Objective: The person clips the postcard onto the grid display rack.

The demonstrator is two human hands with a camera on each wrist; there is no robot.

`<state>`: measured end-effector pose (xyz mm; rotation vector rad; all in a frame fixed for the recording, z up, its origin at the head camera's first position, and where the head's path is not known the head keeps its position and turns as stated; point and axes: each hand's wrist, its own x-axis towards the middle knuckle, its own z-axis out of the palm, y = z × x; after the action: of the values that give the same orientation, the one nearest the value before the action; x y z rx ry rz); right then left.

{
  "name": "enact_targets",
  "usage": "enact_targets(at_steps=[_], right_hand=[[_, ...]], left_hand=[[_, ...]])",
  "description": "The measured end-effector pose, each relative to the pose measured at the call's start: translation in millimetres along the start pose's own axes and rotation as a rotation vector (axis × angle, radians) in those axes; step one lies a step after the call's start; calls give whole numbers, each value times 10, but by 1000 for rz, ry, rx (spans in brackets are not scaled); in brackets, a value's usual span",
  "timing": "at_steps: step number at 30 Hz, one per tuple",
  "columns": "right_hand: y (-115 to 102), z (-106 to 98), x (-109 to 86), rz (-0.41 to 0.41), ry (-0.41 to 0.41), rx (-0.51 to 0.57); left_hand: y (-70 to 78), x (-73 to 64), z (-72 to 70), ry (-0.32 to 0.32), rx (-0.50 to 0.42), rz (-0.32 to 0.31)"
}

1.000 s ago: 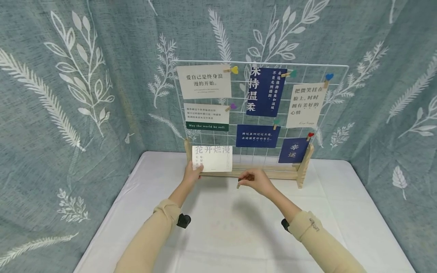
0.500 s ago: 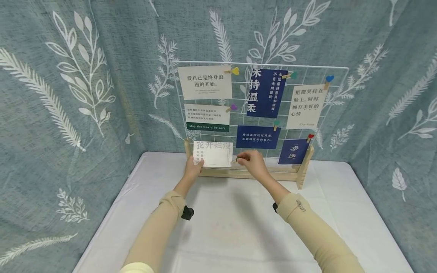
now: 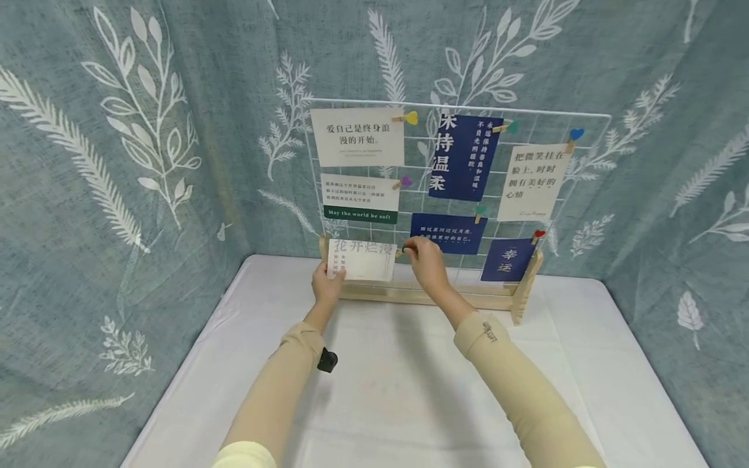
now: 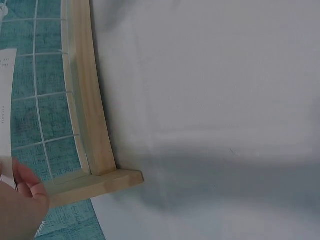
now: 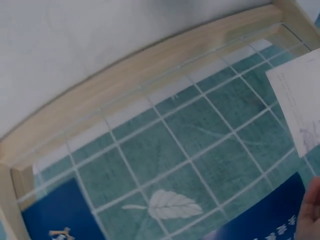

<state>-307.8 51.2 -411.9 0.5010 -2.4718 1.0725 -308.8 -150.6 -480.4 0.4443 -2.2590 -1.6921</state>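
My left hand pinches a white card with grey printed characters by its lower left corner, in front of the lower left of a white wire grid. In the left wrist view, thumb and fingers meet on the card's edge. My right hand pinches a small wooden clothespin with a dark end, right at the card's right edge. The clothespin is hidden in the right wrist view, where only a little of the right hand shows beside the card.
Clothespins with coloured hearts hold several white and blue cards on the grid, including a white-and-green card above and a blue card partly behind my right hand. The grid stands in a wooden base on a white-covered table, before a leaf-patterned curtain.
My right hand has risen with the clothespin from low over the table to the card's right edge. My left hand has lifted the card slightly against the grid.
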Motion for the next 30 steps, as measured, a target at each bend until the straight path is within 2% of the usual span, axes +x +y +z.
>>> enact_targets(at_steps=[2,7,13,17,19,21,22,25,26,27,28,29,30], right_hand=[[-29,20,40,-56,-11,-63],[-62,84,130,-164,-19,-177],[-43,215,207,-191,1,-235],[-41,276,212,-193,29,-279],[-47,290,214,-187,32,-300],[-55,305,220,-179,26,-319],[-61,309,222,-173,24,-325],[-76,320,231,-158,23,-341],[-80,326,236,-151,23,-342],[-86,329,239,-146,23,-337],[-92,334,241,-140,19,-344],[-97,341,244,-135,12,-355],[-103,350,245,-131,6,-365]], left_hand=[[-7,21,30,45,10,-1],[-6,36,116,148,-4,-54],[9,-21,174,289,-104,-90],[-6,-67,198,330,-158,-121],[-53,-42,212,348,-187,-125],[-128,9,212,353,-219,-115],[-268,124,264,378,-245,-82],[-575,404,365,363,-257,-64],[-713,521,422,378,-270,-35],[-819,610,462,369,-271,-36],[-944,727,534,393,-269,-30],[-967,753,545,391,-256,-47],[-901,697,513,395,-263,-40]])
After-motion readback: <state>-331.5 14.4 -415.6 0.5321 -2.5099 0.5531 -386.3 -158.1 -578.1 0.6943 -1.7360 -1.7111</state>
